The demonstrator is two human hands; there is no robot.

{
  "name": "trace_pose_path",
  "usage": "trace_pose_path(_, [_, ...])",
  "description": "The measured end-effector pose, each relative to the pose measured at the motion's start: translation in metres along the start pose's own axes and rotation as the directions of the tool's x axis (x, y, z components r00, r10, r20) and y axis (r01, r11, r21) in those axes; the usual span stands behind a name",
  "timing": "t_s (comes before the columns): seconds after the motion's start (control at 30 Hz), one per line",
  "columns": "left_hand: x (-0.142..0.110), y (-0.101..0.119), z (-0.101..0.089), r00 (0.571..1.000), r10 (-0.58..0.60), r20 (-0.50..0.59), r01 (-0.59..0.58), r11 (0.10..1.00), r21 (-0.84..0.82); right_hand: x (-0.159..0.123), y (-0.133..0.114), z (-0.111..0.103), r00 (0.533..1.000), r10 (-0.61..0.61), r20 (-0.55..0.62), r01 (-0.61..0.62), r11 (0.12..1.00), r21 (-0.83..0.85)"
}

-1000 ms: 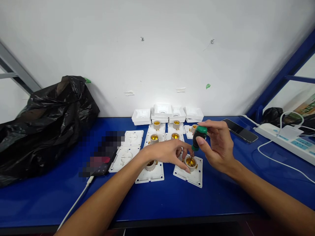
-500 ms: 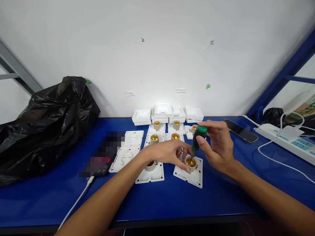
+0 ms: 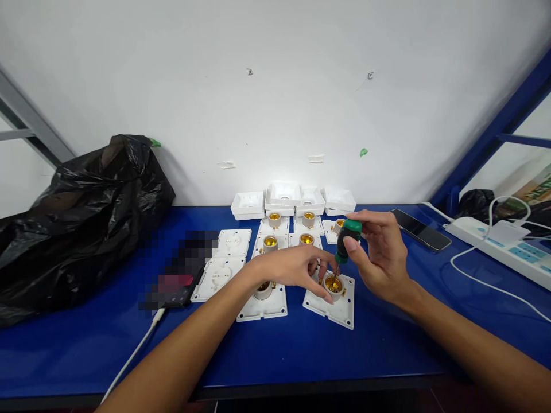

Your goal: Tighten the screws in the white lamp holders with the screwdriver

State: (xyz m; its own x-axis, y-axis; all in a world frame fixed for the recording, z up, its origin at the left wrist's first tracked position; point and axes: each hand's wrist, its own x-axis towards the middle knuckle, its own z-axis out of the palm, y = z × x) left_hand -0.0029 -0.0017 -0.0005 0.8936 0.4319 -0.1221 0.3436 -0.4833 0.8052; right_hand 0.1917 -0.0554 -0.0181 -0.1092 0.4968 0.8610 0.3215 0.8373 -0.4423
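Note:
My right hand (image 3: 381,252) is closed round the green and black handle of a short screwdriver (image 3: 349,236), tilted a little. Its shaft reaches down into the gold-coloured inside of a lamp socket (image 3: 333,285). That socket stands on a square white base plate (image 3: 342,312) near the front of the table. With thumb and fingers, my left hand (image 3: 303,269) grips the socket's rim from the left. Left of it, another base plate (image 3: 262,312) carries a socket, partly hidden by my left forearm. The screwdriver's tip is hard to make out inside the socket.
Behind stand more plates with sockets (image 3: 271,242) and stacked white covers (image 3: 248,203) along the wall. Two bare plates (image 3: 232,242) lie left, beside a dark phone (image 3: 178,295) on a cable. A black bag (image 3: 94,218) fills the left; another phone (image 3: 422,229) and a power strip (image 3: 508,244) lie right.
Almost nothing differs. Both hands, the screwdriver and the socket keep their places; the view has shifted very slightly.

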Motion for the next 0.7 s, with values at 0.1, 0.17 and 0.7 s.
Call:
trace_pose_path(0.1, [0.0000,0.0003,0.0000,1.000,-0.008,0.006,0.008,1.000,0.004,-0.0003,0.0001,0.0001,1.000,0.007,-0.004,-0.007,1.000,-0.002])
trace_pose_path(0.17, [-0.0001,0.0004,-0.0002,1.000,-0.006,0.007,0.006,1.000,0.005,-0.0006,0.0003,0.0001,1.000,0.008,-0.002,-0.008,1.000,-0.004])
trace_pose_path(0.7, [0.0003,-0.0009,-0.0001,1.000,0.002,0.004,-0.002,1.000,0.000,0.0006,-0.0013,0.0001,1.000,0.007,0.013,-0.007,1.000,-0.014])
